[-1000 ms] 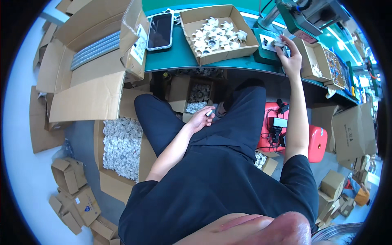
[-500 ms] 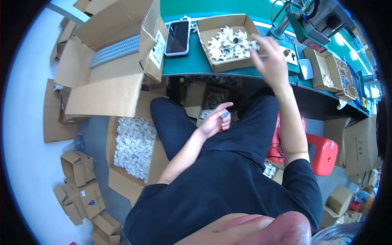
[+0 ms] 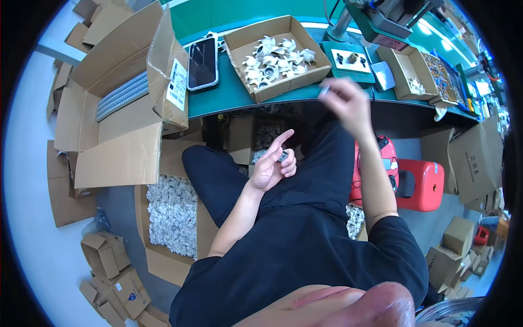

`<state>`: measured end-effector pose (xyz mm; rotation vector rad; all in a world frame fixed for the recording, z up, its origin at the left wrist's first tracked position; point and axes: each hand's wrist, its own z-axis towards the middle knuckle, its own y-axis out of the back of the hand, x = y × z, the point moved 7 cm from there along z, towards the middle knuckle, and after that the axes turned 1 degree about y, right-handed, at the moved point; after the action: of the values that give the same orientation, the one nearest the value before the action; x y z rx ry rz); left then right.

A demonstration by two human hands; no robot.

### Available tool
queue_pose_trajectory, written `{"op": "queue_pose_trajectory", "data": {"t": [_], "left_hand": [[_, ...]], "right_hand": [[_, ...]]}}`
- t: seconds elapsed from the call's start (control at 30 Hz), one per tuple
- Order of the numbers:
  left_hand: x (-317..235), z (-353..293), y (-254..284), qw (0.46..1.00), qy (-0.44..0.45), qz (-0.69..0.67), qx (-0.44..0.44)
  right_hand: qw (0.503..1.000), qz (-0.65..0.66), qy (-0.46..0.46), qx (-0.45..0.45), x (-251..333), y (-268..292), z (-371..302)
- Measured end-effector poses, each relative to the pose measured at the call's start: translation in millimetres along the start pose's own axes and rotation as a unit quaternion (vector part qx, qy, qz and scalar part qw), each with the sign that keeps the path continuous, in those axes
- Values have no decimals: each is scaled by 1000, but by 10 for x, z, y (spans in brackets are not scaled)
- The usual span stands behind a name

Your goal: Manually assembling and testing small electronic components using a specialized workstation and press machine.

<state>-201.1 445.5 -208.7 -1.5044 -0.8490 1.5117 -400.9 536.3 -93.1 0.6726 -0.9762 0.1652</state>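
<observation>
My left hand (image 3: 272, 168) is held above my lap, its index finger stretched out and the other fingers curled round a small silver metal piece (image 3: 283, 156). Off the table's front edge, my right hand (image 3: 348, 106) is raised with thumb and fingertips pinched together. A tiny pale, shiny spot shows at those fingertips, too small to name. Just beyond it on the green table (image 3: 226, 103) sits a shallow cardboard tray (image 3: 294, 83). White finned impellers (image 3: 278, 62) are heaped inside it.
Left of the tray lies a phone (image 3: 202, 62), beside an open carton (image 3: 117, 158) holding rows of metal parts (image 3: 122, 95). A press (image 3: 381, 24) stands behind a fixture block (image 3: 348, 60) at right. Below are a box of grey-white parts (image 3: 171, 215) and a red stool (image 3: 419, 185).
My right hand has drawn back from over the impeller tray to the table's front edge, its fingers now pinched. The whole view has shifted, with table items further left. My left hand keeps the metal piece.
</observation>
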Motion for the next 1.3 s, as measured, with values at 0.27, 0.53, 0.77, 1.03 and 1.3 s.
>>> {"op": "queue_pose_trajectory", "data": {"t": [0.27,0.53,0.77,1.03,1.3], "left_hand": [[403,-60,476,995,72,10,-70],[536,-225,877,984,107,26,-140],[573,-306,1109,973,141,51,-176],[751,-291,1368,964,180,62,-187],[749,-281,1485,960,173,61,-214]], "right_hand": [[973,-216,-27,-81,-501,816,793],[957,-253,-78,-120,-757,1845,882],[752,-543,-359,105,-2098,2832,777],[749,-578,-323,26,-1982,2716,846],[789,-565,-229,71,-2349,2891,1048]]}}
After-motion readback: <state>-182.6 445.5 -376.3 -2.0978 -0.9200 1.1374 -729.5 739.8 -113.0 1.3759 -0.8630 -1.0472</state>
